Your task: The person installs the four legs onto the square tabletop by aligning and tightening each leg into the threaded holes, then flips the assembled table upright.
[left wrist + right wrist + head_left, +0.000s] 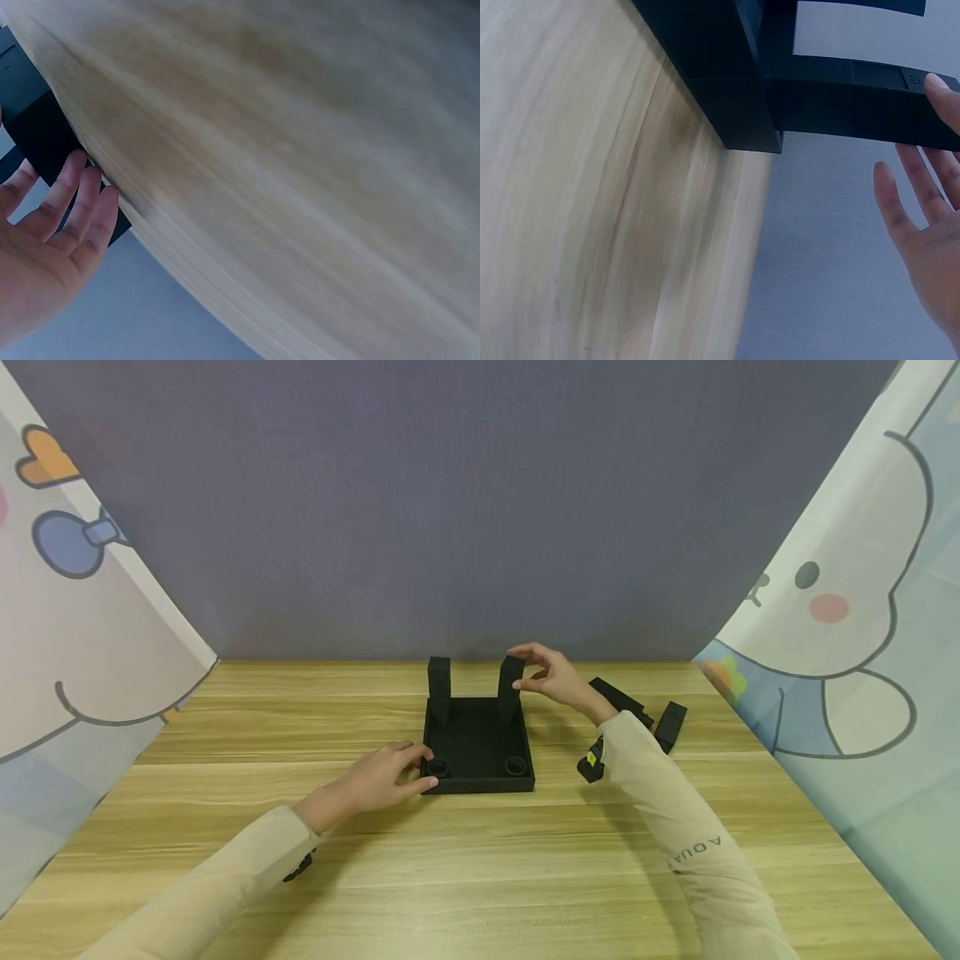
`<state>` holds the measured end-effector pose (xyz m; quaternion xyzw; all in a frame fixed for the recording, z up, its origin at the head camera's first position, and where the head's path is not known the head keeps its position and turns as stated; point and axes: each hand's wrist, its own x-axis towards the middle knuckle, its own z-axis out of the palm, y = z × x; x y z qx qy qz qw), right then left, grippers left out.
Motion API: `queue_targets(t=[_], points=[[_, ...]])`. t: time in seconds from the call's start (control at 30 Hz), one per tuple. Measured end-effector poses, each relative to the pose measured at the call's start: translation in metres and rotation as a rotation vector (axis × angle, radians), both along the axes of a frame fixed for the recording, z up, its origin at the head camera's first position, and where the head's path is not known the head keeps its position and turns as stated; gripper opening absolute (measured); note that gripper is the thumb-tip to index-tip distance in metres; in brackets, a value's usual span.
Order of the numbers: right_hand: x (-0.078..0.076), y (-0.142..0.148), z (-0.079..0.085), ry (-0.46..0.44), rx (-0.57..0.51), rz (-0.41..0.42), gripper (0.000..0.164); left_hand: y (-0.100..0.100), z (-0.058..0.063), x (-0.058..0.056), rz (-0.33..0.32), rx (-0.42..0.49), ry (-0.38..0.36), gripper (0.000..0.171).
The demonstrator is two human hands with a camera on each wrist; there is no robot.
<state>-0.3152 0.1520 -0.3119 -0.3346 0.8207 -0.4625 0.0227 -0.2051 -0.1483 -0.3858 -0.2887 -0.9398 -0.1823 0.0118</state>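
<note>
A square black tray-like base (476,745) lies on the table, with two round sockets at its near corners. Two black posts stand upright at its far corners: a left post (439,687) and a right post (510,681). My right hand (555,679) pinches the upper end of the right post between thumb and fingers; in the right wrist view this post (840,101) joins the base (712,67). At the near left corner of the base, my left hand (381,777) holds the rim, fingers along its side and thumb at the front.
Right of the base, partly behind the right sleeve, lie a long black piece (617,697), a black block (671,725) and a small black part with a yellow mark (591,762). A grey panel (465,510) closes off the table's far edge, with patterned cloths at both sides.
</note>
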Motion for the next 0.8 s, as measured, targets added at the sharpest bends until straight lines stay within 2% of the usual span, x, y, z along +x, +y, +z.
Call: queue_targets(t=[0.27,0.57,0.67,0.8], points=[[-0.001,-0.001,-0.002,-0.042,0.0,0.0,0.05,0.0,-0.001,0.0,-0.011,0.008,0.007,0.038],[0.005,-0.007,-0.008,0.026,-0.065,-0.101,0.048,0.0,0.0,0.0,-0.003,-0.003,0.01,0.039],[0.005,-0.008,-0.01,0.027,-0.081,-0.112,0.049,0.0,0.0,0.0,0.002,-0.008,0.009,0.039],[-0.006,-0.005,-0.02,0.026,-0.078,-0.1,0.051,0.0,0.0,0.0,0.003,-0.011,0.011,0.039]])
